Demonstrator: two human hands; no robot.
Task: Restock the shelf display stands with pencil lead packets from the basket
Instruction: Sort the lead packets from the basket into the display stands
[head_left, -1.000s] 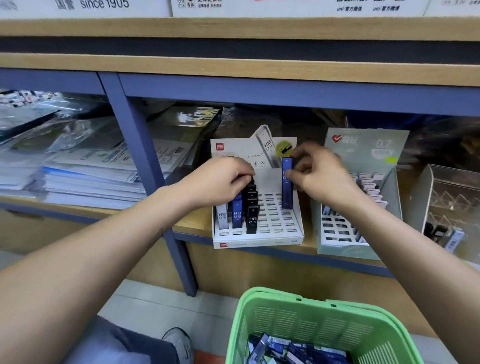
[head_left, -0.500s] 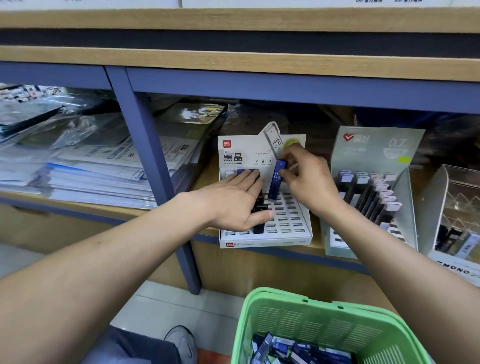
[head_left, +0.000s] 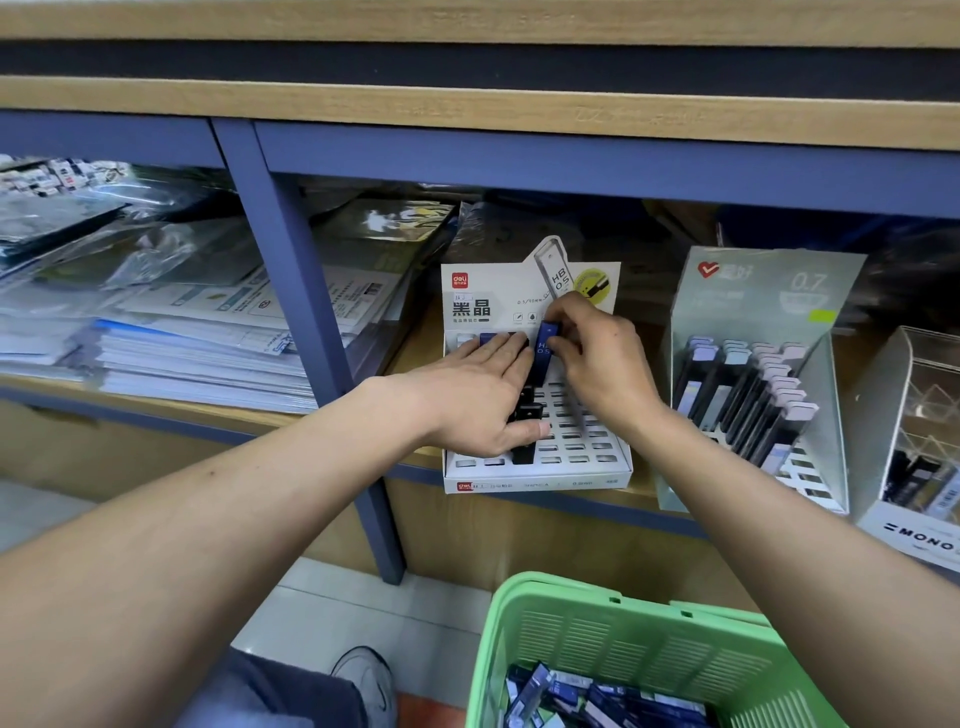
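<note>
One blue packet (head_left: 543, 349) of pencil lead is in hand, and the step under way looks like seating it in the white display stand (head_left: 537, 470). The right hand (head_left: 597, 358) has its thumb and first fingers closed on the packet's top end, near the stand's printed backboard, and the packet hangs tilted with its lower end pointing down into the slotted tray. The left hand (head_left: 480, 397) lies flat, fingers together and stretched out, over the black packets (head_left: 524, 415) already standing in the left part of the stand; its thumb presses at their front. It grips nothing that I can see; it seems to steady that row.

The blue packet sits just to the right of the left hand's fingertips, touching or nearly touching them; I cannot tell which. Whether its lower end has entered a slot is hidden.

The next move probably calls for straightening the packet, lining it up with an empty slot beside the black row, and pushing it down until it stands alone. The right part of the stand shows many empty slots.

Below the stand, the green basket (head_left: 644, 649) holds plenty more packets, so much restocking remains.
</note>
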